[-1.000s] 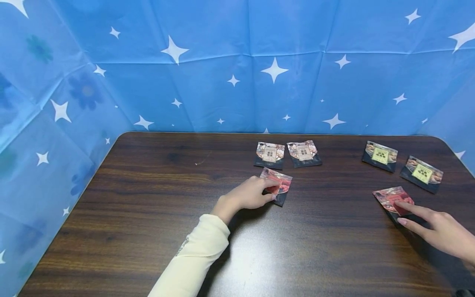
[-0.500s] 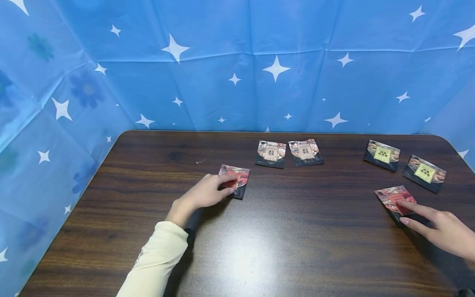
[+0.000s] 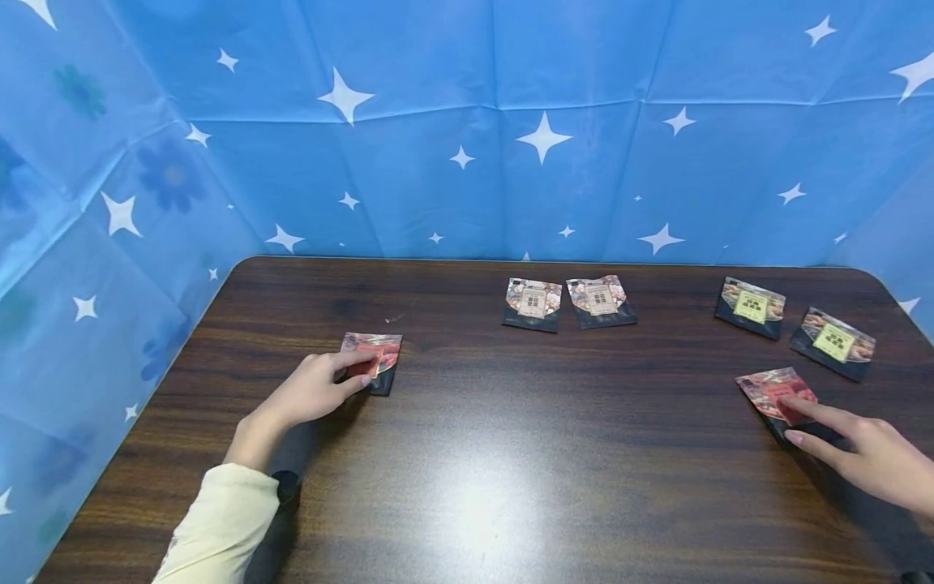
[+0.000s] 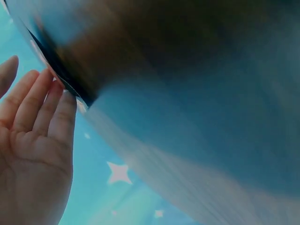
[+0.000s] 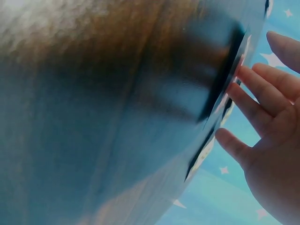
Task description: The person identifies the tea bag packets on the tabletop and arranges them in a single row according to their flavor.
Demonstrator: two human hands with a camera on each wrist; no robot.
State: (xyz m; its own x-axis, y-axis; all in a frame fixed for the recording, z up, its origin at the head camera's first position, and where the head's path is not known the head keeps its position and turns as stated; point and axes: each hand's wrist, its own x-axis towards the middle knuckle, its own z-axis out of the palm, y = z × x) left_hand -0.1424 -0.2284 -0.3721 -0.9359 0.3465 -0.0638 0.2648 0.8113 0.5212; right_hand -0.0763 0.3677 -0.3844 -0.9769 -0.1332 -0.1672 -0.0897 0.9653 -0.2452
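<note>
A flat red-and-black food packet [image 3: 392, 349] lies on the left part of the wooden table, with my left hand [image 3: 310, 389] over its near left side. The fingertips press on its face, and in the left wrist view the fingers [image 4: 58, 112] look straight against the packet. At the right, a similar red packet [image 3: 764, 387] lies tilted under my right hand [image 3: 868, 454]. My fingertips rest on its red label, while the right wrist view shows extended fingers [image 5: 260, 89] touching it. Both hands partly cover their packets' lower parts.
Two packets with beige labels, one [image 3: 533, 305] left of the other [image 3: 601, 301], lie near the table's back edge. Farther right are two yellow-labelled packets, a left one [image 3: 750, 307] and a right one [image 3: 833, 342]. A blue starred curtain [image 3: 452, 186] hangs behind the table.
My left hand has slid the red packet leftward across the table, away from the beige-labelled packets. The right hand and its red packet have stayed in place.
</note>
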